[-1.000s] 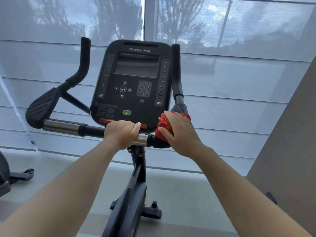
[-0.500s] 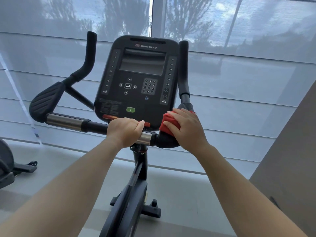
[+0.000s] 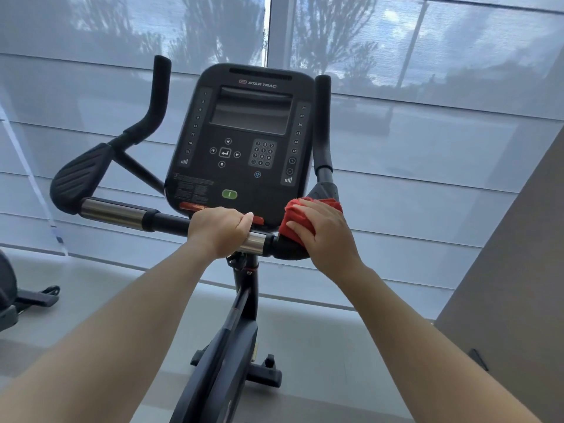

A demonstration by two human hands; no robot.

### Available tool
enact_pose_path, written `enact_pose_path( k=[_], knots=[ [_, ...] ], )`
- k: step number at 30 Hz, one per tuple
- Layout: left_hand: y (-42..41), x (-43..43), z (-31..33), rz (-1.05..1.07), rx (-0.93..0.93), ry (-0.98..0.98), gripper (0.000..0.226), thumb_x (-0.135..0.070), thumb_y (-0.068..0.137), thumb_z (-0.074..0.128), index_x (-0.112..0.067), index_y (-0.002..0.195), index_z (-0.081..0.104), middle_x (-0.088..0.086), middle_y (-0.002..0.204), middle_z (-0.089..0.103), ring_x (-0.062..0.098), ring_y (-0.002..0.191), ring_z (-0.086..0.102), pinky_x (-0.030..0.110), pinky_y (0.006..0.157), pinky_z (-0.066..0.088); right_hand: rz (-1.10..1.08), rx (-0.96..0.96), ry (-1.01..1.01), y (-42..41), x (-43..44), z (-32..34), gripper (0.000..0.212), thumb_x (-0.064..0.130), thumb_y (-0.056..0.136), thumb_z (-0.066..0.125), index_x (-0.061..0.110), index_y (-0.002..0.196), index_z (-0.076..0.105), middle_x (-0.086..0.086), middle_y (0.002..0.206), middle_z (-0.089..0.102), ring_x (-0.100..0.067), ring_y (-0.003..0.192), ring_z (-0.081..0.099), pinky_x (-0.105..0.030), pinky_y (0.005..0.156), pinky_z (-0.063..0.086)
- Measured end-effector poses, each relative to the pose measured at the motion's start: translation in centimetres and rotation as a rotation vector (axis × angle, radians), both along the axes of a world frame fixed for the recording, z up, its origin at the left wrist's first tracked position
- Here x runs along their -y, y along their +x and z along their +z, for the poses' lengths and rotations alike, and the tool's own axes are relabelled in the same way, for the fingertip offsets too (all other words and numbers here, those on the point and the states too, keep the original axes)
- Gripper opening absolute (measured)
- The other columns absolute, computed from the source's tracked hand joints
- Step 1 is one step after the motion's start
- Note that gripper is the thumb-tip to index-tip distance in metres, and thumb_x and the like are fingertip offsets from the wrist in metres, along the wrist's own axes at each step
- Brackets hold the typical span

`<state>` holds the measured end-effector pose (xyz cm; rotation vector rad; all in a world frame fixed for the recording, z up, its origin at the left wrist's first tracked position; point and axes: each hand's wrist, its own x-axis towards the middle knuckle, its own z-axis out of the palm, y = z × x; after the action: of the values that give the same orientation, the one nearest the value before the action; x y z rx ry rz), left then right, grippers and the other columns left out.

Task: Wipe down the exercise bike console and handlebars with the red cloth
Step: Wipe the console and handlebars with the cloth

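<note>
Exercise bike (image 3: 232, 346): standing before a shaded window, carrying the console at its top.
Console (image 3: 244, 141): facing the viewer, its screen showing dark.
Handlebars (image 3: 122, 213): running crosswise just below the console, horns rising on either side of it.
Left grip (image 3: 218, 232): curling closed round the bar below the console.
Right grip (image 3: 326, 236): lying flat-fingered, pressing the cloth by the console's lower right corner.
Red cloth (image 3: 294, 216): bunching under that hand on the bar's bend.
Risk: with nothing pinching it, the cloth may be slipping free and falling.
</note>
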<state>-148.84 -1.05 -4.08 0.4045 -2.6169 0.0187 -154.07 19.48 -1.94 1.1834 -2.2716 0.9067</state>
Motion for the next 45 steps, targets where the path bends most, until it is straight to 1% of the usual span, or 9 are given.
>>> enact_pose_path(
  k=[3, 7, 11, 14, 25, 32, 35, 39, 45],
  knots=[
    [0.2, -0.1, 0.1, -0.021, 0.022, -0.009, 0.053, -0.038, 0.096, 0.02, -0.019, 0.059, 0.053, -0.006, 0.059, 0.05, 0.018, 0.062, 0.048, 0.027, 0.049, 0.023, 0.032, -0.006, -0.103, 0.5, -0.3, -0.6, 0.026, 0.02, 0.088, 0.061, 0.009, 0.111, 0.065, -0.003, 0.115, 0.065, -0.02, 0.113, 0.055, -0.032, 0.101, 0.036],
    [0.1, 0.1, 0.4, -0.091, 0.057, 0.027, 0.057, -0.042, 0.097, 0.018, -0.019, 0.057, 0.051, -0.006, 0.061, 0.054, 0.016, 0.061, 0.051, 0.027, 0.05, 0.026, 0.023, 0.086, -0.258, -0.2, -0.2, 1.4, 0.019, 0.022, 0.088, 0.06, 0.015, 0.105, 0.066, 0.009, 0.094, 0.064, -0.011, 0.091, 0.057, -0.011, 0.083, 0.037],
    [0.4, 1.3, 0.8, -0.24, -0.052, 0.164, 0.056, -0.043, 0.097, 0.023, -0.016, 0.059, 0.054, -0.003, 0.057, 0.057, 0.012, 0.056, 0.053, 0.027, 0.051, 0.033, -0.005, -0.009, -0.086, -0.4, 1.3, 2.0, 0.026, 0.028, 0.09, 0.057, 0.015, 0.112, 0.064, 0.001, 0.112, 0.065, -0.016, 0.107, 0.054, -0.028, 0.1, 0.035],
    [0.5, 2.2, 0.9, -0.208, -0.103, 0.087, 0.053, -0.043, 0.095, 0.027, -0.018, 0.056, 0.052, -0.004, 0.054, 0.056, 0.01, 0.053, 0.051, 0.024, 0.047, 0.028, -0.082, -0.081, 0.082, -0.1, 1.8, 0.5, 0.028, 0.033, 0.091, 0.053, 0.018, 0.111, 0.065, 0.002, 0.116, 0.064, -0.018, 0.114, 0.052, -0.037, 0.103, 0.033],
    [-0.5, 2.8, 0.7, -0.246, 0.109, 0.074, 0.063, -0.052, 0.095, 0.016, -0.019, 0.065, 0.06, -0.005, 0.061, 0.058, 0.012, 0.061, 0.053, 0.027, 0.051, 0.03, 0.046, -0.114, 0.037, 0.4, 1.2, -0.2, 0.027, 0.031, 0.091, 0.055, 0.012, 0.108, 0.066, 0.0, 0.111, 0.066, -0.018, 0.108, 0.057, -0.035, 0.098, 0.04],
    [-0.1, 2.3, 0.7, -0.23, 0.102, 0.098, 0.065, -0.054, 0.095, 0.016, -0.018, 0.058, 0.055, -0.006, 0.057, 0.057, 0.01, 0.059, 0.054, 0.025, 0.051, 0.032, -0.114, -0.004, -0.253, -4.6, 0.8, 4.4, 0.022, 0.032, 0.089, 0.058, 0.015, 0.102, 0.067, -0.004, 0.092, 0.069, -0.016, 0.082, 0.058, -0.015, 0.072, 0.034],
    [-0.4, 2.2, 1.3, -0.23, 0.07, 0.196, 0.066, -0.053, 0.096, 0.018, -0.017, 0.067, 0.064, -0.003, 0.063, 0.063, 0.015, 0.065, 0.059, 0.027, 0.055, 0.041, -0.075, 0.003, -0.143, -5.8, 0.1, 4.5, 0.023, 0.029, 0.09, 0.057, 0.017, 0.107, 0.066, -0.003, 0.1, 0.068, -0.018, 0.092, 0.06, -0.016, 0.079, 0.036],
    [-1.5, 0.2, 1.4, -0.24, 0.025, 0.227, 0.066, -0.053, 0.095, 0.015, -0.024, 0.062, 0.064, -0.006, 0.065, 0.062, 0.016, 0.071, 0.059, 0.027, 0.054, 0.035, -0.007, 0.032, 0.001, -5.4, -0.4, 1.7, 0.026, 0.023, 0.092, 0.054, 0.016, 0.115, 0.063, 0.001, 0.126, 0.059, -0.015, 0.121, 0.049, -0.029, 0.106, 0.032],
    [-1.7, -1.0, 0.7, -0.162, 0.124, 0.061, 0.069, -0.053, 0.095, 0.011, -0.02, 0.073, 0.067, -0.001, 0.066, 0.061, 0.02, 0.065, 0.056, 0.027, 0.049, 0.026, -0.032, 0.021, -0.099, -3.0, -1.0, 0.3, 0.027, 0.024, 0.092, 0.054, 0.015, 0.116, 0.063, 0.004, 0.123, 0.06, -0.01, 0.12, 0.048, -0.019, 0.104, 0.029]
  ],
)
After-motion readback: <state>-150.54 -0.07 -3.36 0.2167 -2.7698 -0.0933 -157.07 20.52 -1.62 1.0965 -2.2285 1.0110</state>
